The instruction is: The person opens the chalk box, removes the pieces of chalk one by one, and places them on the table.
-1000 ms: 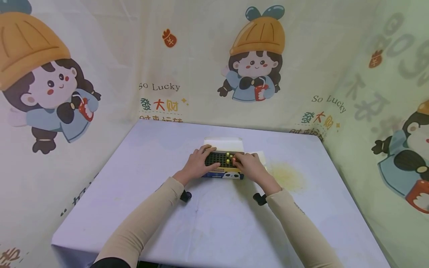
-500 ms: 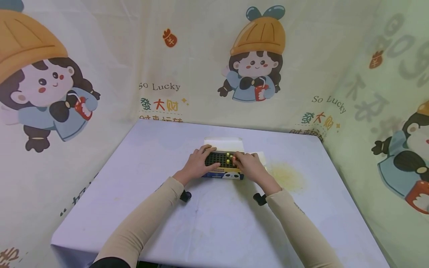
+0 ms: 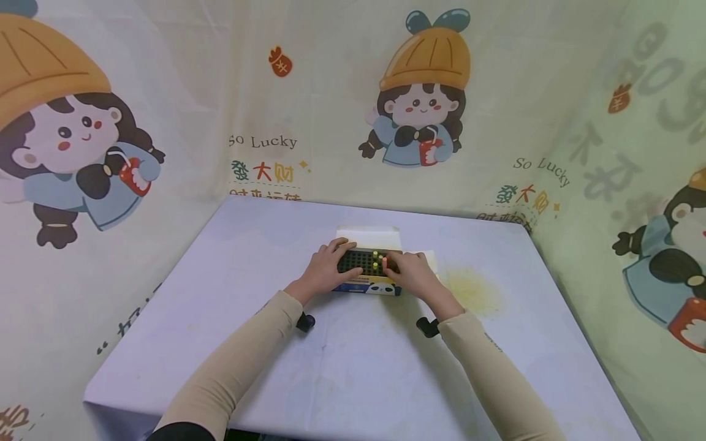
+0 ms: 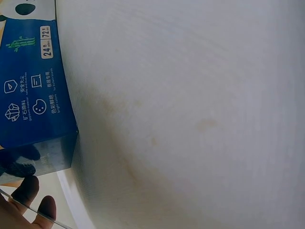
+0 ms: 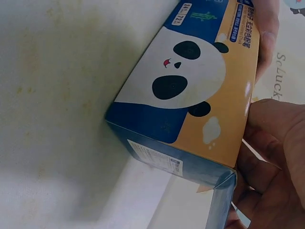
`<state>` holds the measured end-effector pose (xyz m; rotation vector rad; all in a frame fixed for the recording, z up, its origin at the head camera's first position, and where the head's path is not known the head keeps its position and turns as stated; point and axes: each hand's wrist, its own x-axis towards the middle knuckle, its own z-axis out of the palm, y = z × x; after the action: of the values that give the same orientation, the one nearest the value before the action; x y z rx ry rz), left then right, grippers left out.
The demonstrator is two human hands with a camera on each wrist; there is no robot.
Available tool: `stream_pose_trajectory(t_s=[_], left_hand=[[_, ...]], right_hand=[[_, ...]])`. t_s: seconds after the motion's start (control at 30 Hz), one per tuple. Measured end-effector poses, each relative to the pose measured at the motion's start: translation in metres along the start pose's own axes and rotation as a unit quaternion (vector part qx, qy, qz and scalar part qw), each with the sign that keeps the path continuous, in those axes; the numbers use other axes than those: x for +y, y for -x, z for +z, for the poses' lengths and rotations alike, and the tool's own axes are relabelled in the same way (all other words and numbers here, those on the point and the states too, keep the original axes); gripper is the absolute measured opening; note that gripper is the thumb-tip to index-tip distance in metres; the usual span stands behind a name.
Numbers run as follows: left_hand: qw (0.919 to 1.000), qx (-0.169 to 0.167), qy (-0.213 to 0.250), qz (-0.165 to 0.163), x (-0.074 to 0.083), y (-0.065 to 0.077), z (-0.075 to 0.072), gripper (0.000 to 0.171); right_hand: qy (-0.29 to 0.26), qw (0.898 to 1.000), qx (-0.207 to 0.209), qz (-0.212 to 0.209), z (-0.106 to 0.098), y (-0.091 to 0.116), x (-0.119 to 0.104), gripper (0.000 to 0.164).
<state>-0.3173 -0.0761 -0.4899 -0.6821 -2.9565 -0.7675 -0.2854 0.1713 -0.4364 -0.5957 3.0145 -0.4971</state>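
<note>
A blue and yellow chalk box (image 3: 358,286) with a panda face lies on the table, its black tray of round holes (image 3: 352,262) facing up. My left hand (image 3: 324,268) holds the box's left end, thumb at the front edge and fingers at the back. Toward the right of the tray, my right hand (image 3: 412,272) pinches a pink-orange chalk stick (image 3: 384,263) standing over the holes. Several yellow chalks (image 3: 375,266) poke up just left of it. In the right wrist view the box's panda side (image 5: 190,119) shows, but the chalk is hidden.
The box's white lid flap (image 3: 368,236) lies folded back behind it, and a pale side flap (image 3: 431,260) sticks out at the right. A yellow stain (image 3: 474,289) marks the white tablecloth (image 3: 358,367). Printed curtains (image 3: 331,110) enclose the table.
The pink-orange chalk stick shows a little more of its length beside the right fingers. My left hand and the box have stayed in place.
</note>
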Motion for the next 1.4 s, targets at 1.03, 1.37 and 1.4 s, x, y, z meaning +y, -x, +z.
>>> stream_pose_trajectory(t_s=[1.03, 1.37, 1.4], left_hand=[[0.9999, 0.013, -0.007, 0.009, -0.0021, -0.0009, 0.0027, 0.080], [0.9999, 0.014, -0.006, 0.004, -0.0016, -0.0007, 0.0030, 0.081], [0.9999, 0.014, -0.007, 0.004, -0.0018, -0.0007, 0.0030, 0.081]], right_hand=[[0.002, 1.000, 0.022, -0.004, 0.0000, 0.0043, -0.0016, 0.015], [-0.044, 0.998, 0.043, -0.004, 0.0018, 0.0039, -0.0001, 0.013], [-0.050, 0.998, 0.046, -0.003, 0.0019, 0.0040, -0.0002, 0.013]])
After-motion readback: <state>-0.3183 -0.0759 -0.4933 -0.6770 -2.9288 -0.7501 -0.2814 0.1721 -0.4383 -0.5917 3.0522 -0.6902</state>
